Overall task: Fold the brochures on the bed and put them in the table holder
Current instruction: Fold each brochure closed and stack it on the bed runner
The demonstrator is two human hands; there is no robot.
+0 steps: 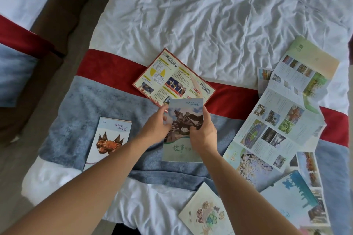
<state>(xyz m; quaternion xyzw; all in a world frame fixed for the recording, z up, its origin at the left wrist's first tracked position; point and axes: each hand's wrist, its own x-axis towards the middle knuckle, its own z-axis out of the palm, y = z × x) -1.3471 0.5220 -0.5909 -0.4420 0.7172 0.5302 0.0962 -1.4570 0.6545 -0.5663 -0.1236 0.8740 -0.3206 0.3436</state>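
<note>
A folded brochure with a horseman statue on its cover (186, 116) is held over the grey bed runner. My left hand (157, 126) grips its left edge and my right hand (203, 133) grips its right edge, thumb on the cover. An unfolded red-bordered brochure (172, 78) lies just beyond it on the red stripe. A folded crab-cover brochure (109, 139) lies to the left. A large unfolded photo brochure (282, 112) spreads out on the right. A folded food-cover brochure (206, 213) lies near the bottom. No table holder is in view.
The bed (210, 15) has a rumpled white sheet beyond the brochures. More unfolded sheets with blue artwork (294, 194) overlap at the lower right. A second bed (17, 5) stands to the left across a brown floor gap (63, 15).
</note>
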